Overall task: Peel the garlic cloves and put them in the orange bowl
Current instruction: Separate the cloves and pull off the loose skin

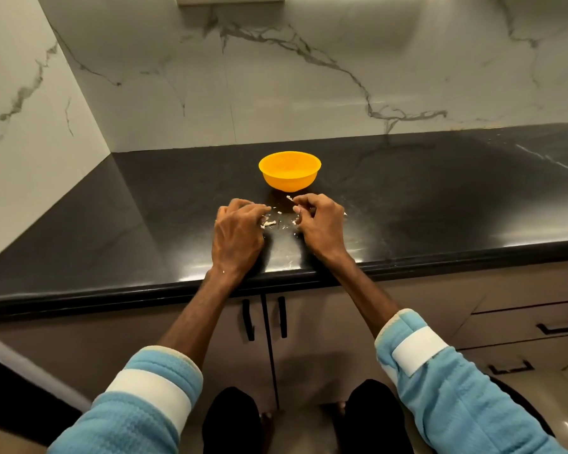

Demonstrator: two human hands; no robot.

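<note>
Orange bowl (289, 171) upright on black counter; garlic skins (269, 223) nearby.

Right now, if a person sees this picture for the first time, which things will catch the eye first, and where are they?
The orange bowl stands out first, bright against the black countertop, near its middle and just beyond the hands. Next come the left hand and right hand, both resting on the counter near its front edge, with pale bits of garlic skin scattered between them. The white marble wall with dark veins fills the background.
</note>
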